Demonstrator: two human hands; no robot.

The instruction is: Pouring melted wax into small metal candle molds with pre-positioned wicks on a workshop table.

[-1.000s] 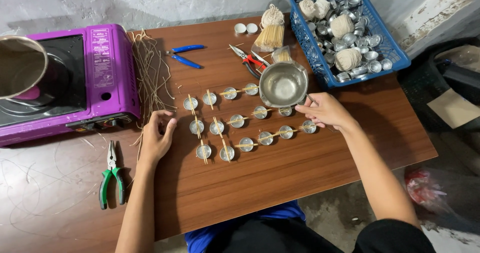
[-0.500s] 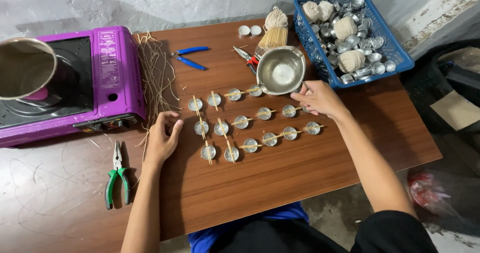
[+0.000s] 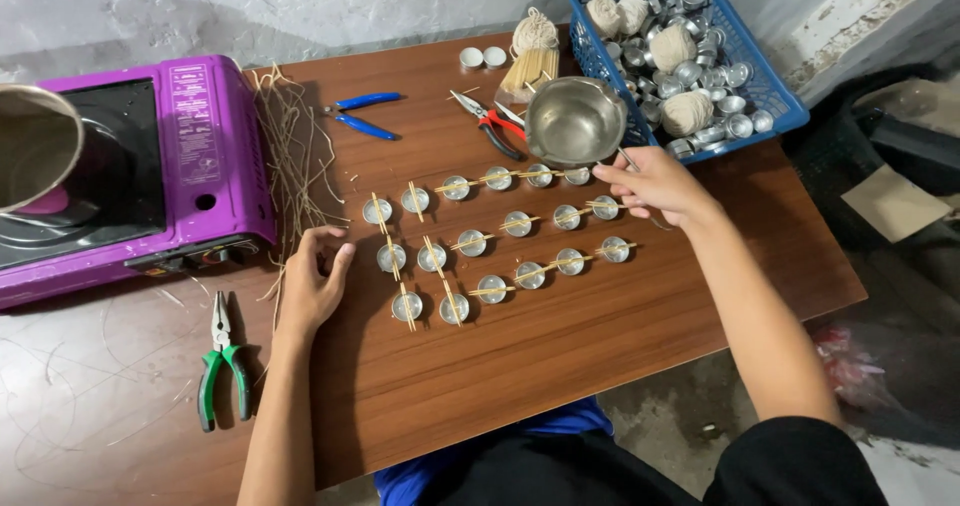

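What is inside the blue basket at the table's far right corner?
The blue basket holds many small metal cups and several balls of pale string. Whatever lies beneath that pile is covered.

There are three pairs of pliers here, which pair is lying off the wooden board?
The green-handled pliers, on the grey surface left of the brown wooden board, near the left hand. The blue-handled pliers and red-handled pliers both lie on the board.
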